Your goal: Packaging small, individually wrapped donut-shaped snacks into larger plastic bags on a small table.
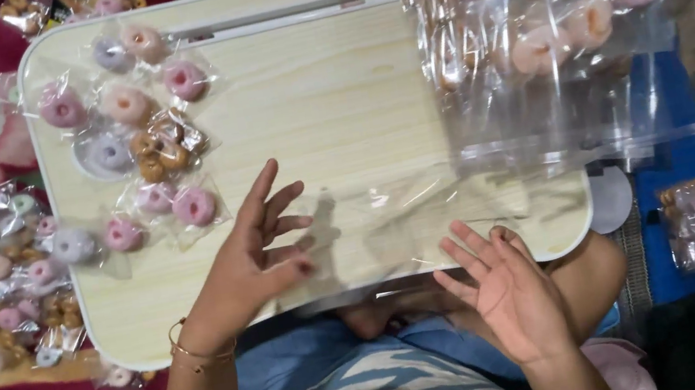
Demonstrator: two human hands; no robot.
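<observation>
Clear plastic bag (390, 221) lies flat and empty on the lap table (322, 96). Left hand (250, 258) touches its left edge, fingers spread. Right hand (499, 282) open, spread, at its near edge.

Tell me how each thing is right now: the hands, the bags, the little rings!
Left hand: open, fingers spread, touching the clear bags.
Right hand: open, palm up, holding nothing.
Clear bags: empty, flat on the tray.
Tray: flat over the lap.
Ring packets: filled, scattered on the tray.
Big bag: full of rings, on the tray's right edge.
</observation>
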